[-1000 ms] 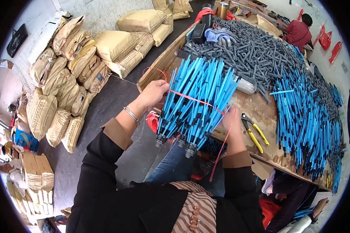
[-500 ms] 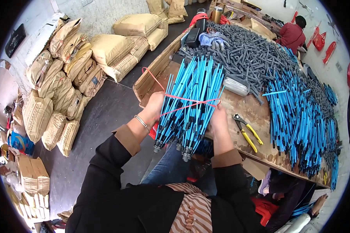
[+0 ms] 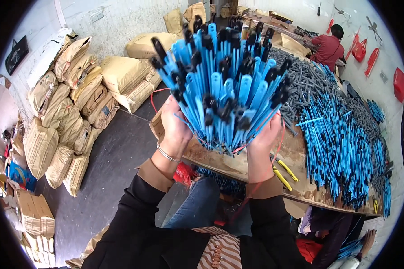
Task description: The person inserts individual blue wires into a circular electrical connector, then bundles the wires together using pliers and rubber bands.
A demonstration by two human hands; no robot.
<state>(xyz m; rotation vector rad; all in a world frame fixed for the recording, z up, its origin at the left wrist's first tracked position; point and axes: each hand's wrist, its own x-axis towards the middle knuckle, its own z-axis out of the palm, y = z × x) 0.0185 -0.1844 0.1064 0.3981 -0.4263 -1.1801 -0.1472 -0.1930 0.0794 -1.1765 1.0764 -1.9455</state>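
Between my two hands a thick bundle of blue plastic sticks with black tips (image 3: 231, 96) is raised and tilted, its black-tipped ends fanning up and away from me. My left hand (image 3: 175, 123) is wrapped round its left side, and my right hand (image 3: 264, 136) closes on the right side. Red string (image 3: 281, 134) runs around the bundle's lower part and hangs loose by my right wrist; a further loop sticks out beside my left hand. The bundle's lower ends are mostly hidden. Yellow-handled pliers (image 3: 283, 175) lie on the table just right of my right forearm.
The wooden table (image 3: 224, 166) bears a heap of grey plastic pieces (image 3: 296, 85) and a large pile of blue sticks (image 3: 336, 148) at right. Stacked paper sacks (image 3: 72, 112) line the left wall. A person in red (image 3: 327, 49) sits at the far right; another person's hand (image 3: 368, 242) shows lower right.
The bundle has been raised and tipped, so its black-tipped ends now point up and away. Both hands moved in against its sides, and the crossed string no longer shows across its front.
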